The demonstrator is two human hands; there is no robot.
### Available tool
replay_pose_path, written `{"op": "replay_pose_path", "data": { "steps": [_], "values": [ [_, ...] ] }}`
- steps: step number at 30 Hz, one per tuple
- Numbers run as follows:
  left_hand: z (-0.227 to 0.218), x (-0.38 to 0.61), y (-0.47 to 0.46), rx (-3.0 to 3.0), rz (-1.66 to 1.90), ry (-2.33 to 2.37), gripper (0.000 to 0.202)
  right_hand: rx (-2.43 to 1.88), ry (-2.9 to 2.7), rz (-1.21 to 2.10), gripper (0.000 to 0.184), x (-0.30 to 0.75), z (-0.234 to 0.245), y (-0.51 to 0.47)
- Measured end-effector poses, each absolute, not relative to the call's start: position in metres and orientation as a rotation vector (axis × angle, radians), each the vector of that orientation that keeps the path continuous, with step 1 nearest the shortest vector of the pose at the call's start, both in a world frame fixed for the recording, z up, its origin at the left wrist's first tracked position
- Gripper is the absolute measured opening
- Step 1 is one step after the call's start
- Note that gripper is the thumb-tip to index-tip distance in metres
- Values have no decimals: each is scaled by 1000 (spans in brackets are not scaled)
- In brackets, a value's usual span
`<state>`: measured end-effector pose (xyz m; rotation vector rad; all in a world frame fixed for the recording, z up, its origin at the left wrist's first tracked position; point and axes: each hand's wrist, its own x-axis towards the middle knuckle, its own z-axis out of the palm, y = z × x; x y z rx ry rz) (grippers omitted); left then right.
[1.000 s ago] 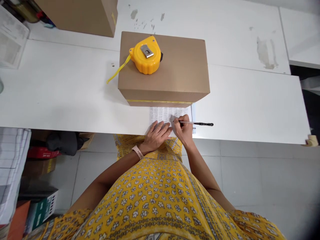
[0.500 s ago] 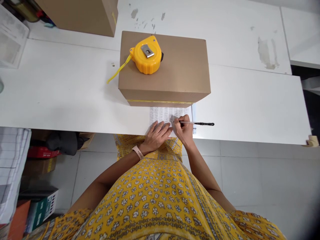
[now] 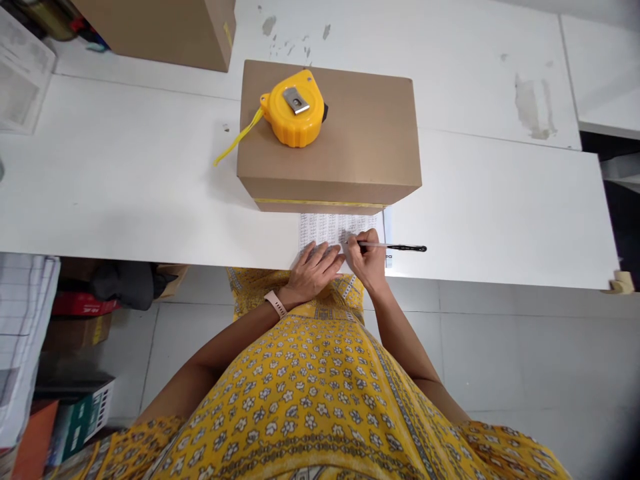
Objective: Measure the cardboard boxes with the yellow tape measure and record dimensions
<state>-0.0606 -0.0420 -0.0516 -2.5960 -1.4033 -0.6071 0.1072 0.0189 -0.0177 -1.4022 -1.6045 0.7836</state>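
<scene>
My right hand is closed around a pen, its tip down at a sheet of paper covered in rows of writing. Flat on the lower edge of that sheet lies my left hand, fingers stretched out. Just beyond the paper stands a closed cardboard box with a yellow strip along its near side, hiding the sheet's far part. A yellow tape measure rests on top of the box, its yellow wrist cord hanging over the left edge.
The white table has worn patches towards the back. Another cardboard box stands at the back left, beside a clear plastic container. Boxes and a dark bag sit below the table on the left.
Almost nothing differs. The pen's back end has shifted very slightly; both hands keep their places on the paper, and the view has moved a little.
</scene>
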Motion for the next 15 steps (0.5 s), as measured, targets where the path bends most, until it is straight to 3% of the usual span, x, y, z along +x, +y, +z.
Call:
{"op": "replay_pose_path", "data": {
  "steps": [15],
  "values": [
    [-50, -61, -42, -2619, -642, -1404, 43, -1437, -1565, 782, 22, 107, -17, 18]
  ]
}}
